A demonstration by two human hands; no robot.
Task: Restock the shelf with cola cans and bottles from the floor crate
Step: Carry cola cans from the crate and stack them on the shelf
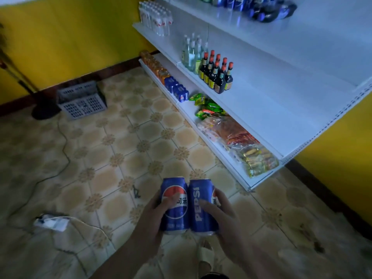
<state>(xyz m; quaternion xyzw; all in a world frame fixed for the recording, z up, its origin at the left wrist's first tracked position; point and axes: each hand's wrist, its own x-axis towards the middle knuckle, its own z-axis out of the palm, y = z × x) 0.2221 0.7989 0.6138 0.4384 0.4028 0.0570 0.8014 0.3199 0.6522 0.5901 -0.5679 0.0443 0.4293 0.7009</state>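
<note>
The tiled floor [120, 148] fills most of the view, running to a yellow wall at its far edge. Along its right edge stands the white shelf [281, 87], several boards high. On the top board, at the far end, lie cola bottles [267, 11] with blue labels and caps. The board below is bare except for water bottles [156, 18] at its far corner. The next board down carries dark bottles [218, 75] with orange caps near its front edge. The bottom board holds snack bags [237, 137] at its near end and blue cans [177, 90] farther along its front edge.

The grey crate [81, 99] sits on the floor by the far wall, well apart from the hands; what it holds cannot be made out. A cable [64, 141] snakes over the floor's left side to a white power strip [51, 221].

Low in the middle, above the floor and short of the shelf's near corner, the left hand [149, 216] grips the left can [175, 206], its fingers [168, 201] curled round the blue side. The right hand [223, 216] holds the right can [201, 206] the same way. Both cans are upright and touch side by side.
</note>
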